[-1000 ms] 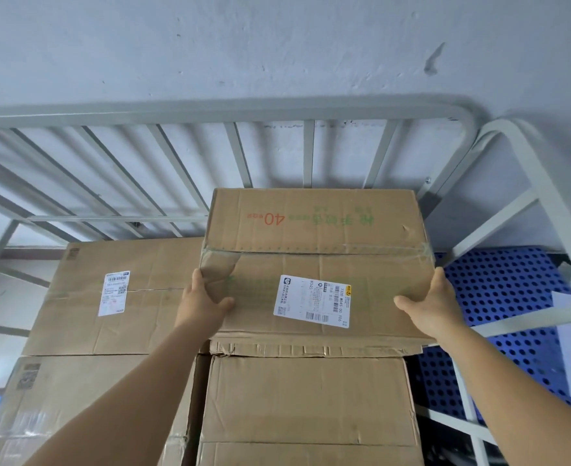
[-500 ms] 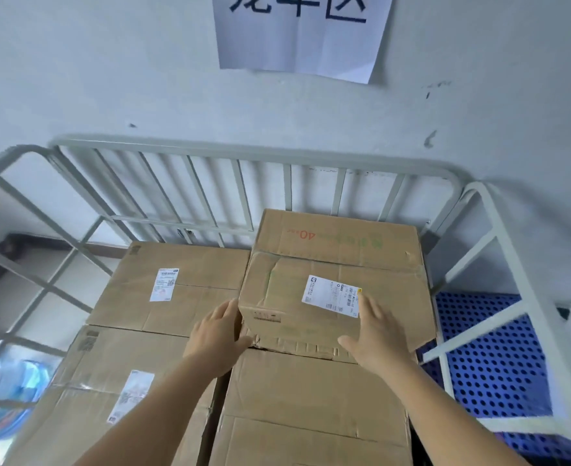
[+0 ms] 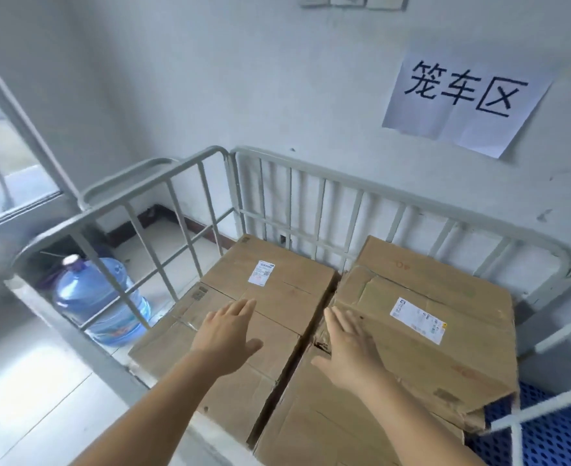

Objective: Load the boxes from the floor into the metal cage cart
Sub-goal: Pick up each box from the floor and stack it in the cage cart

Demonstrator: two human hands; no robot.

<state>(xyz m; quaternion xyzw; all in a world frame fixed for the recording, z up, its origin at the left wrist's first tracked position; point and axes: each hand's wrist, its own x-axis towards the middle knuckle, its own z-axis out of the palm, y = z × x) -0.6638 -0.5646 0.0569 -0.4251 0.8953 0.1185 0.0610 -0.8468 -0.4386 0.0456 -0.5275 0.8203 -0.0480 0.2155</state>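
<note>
The grey metal cage cart (image 3: pixel 314 183) stands against the white wall and holds several cardboard boxes. A dented box with a white label (image 3: pixel 428 327) lies on top at the right, resting on a lower box (image 3: pixel 324 428). To its left sit a labelled box (image 3: pixel 277 277) at the back and another box (image 3: pixel 223 381) in front. My left hand (image 3: pixel 227 334) hovers open over the left boxes. My right hand (image 3: pixel 348 348) is open, fingers flat at the near left corner of the dented top box. Neither hand holds anything.
A blue water jug (image 3: pixel 99 297) stands on the tiled floor outside the cart's left railing. A paper sign (image 3: pixel 462 99) hangs on the wall above. A blue perforated panel (image 3: pixel 546 428) shows at the right of the cart.
Both hands have let go of the top box and drawn back and leftward, open. The view has swung left and pulled away, and the box stays on the right stack.
</note>
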